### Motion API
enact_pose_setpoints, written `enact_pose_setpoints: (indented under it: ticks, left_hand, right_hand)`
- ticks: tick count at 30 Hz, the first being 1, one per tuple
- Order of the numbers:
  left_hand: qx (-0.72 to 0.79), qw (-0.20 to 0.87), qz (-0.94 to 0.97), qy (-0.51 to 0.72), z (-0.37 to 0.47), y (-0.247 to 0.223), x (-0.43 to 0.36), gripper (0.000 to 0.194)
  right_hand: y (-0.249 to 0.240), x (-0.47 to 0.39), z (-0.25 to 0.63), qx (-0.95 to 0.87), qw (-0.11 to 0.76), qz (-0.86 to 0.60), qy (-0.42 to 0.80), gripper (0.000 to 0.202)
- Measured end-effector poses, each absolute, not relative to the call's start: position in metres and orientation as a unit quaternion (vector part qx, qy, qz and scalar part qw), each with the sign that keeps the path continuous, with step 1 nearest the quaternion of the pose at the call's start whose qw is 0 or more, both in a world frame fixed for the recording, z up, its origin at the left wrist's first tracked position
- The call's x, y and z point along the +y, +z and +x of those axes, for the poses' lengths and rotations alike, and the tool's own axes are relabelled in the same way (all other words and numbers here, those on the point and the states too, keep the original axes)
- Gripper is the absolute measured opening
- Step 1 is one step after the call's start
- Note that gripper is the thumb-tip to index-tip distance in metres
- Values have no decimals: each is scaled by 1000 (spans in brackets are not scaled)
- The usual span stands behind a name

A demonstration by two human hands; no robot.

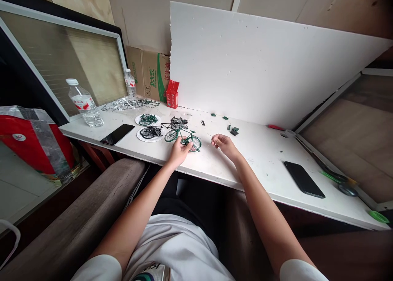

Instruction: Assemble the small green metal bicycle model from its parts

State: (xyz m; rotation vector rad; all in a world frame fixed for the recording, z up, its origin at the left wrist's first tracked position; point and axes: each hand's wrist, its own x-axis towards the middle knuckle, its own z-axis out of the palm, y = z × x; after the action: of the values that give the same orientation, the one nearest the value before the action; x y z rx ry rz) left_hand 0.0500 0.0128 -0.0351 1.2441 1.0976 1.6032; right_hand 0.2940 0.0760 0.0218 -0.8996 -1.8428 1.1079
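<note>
A small green model bicycle (172,135) is held upright just above the white table, with my left hand (179,152) closed round its lower frame near one wheel. To the right of it, my right hand (224,144) is raised over the table with its fingertips pinched together; whatever they hold, if anything, is too small to make out. Behind the bicycle lie black bicycle parts (179,122). Left of it are a paper plate with green parts (148,119) and another with black parts (150,132). Several little green pieces (234,131) lie farther back.
Two water bottles (86,105) and a phone (118,134) stand or lie at left. Clear plastic with part frames (130,104) is behind, beside a red box (172,94). A white board (245,64) leans at the back. Another phone (303,178) and scissors (334,175) lie right.
</note>
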Motion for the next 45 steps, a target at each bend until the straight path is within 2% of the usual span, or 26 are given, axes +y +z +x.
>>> enact_pose_setpoints:
  ticks: [6, 14, 21, 27, 32, 45]
  left_hand:
    - [453, 358, 520, 630, 51, -42, 15, 53]
    - [434, 394, 508, 631, 51, -45, 18, 62]
    - [420, 426, 518, 612, 48, -35, 9, 74]
    - [396, 443, 501, 629, 50, -33, 8, 70]
    - [402, 429, 506, 631, 50, -33, 8, 62]
    - [389, 436, 508, 633, 49, -33, 10, 62]
  right_hand:
    - [21, 69, 286, -699, 383, -349, 493, 50]
    - [24, 64, 285, -727, 340, -301, 515, 49]
    - [22, 59, 265, -686, 388, -285, 545, 54]
    - [15, 56, 246, -668, 455, -291, 512, 58]
    - [12, 56, 246, -681, 462, -286, 491, 55]
    - [12, 53, 243, -704, 476, -278, 448, 52]
